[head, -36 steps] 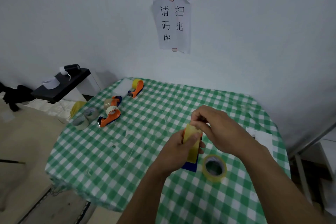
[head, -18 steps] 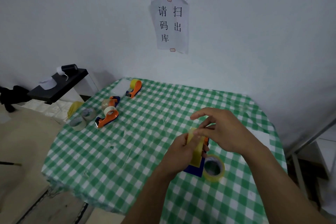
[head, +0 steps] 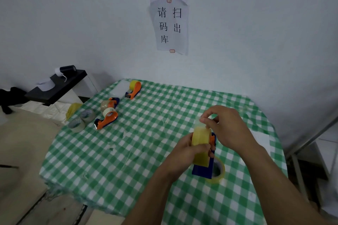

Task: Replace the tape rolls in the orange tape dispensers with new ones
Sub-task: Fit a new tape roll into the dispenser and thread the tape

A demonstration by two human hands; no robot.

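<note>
Left hand (head: pixel 184 151) fingers clamp the yellow tape roll (head: pixel 200 144) in its dispenser (head: pixel 205 169); right hand (head: pixel 225 128) fingers pinch the tape end (head: pixel 199 121) above.

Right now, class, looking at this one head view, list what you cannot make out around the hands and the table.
Head view only:
- The held dispenser: mostly hidden by left hand and yellow tape.
- The tape's free end: covered by right hand fingertips.
- Loose roll on the table: partly behind that dispenser.
- Wall sign: top line cut off by the upper edge.
</note>
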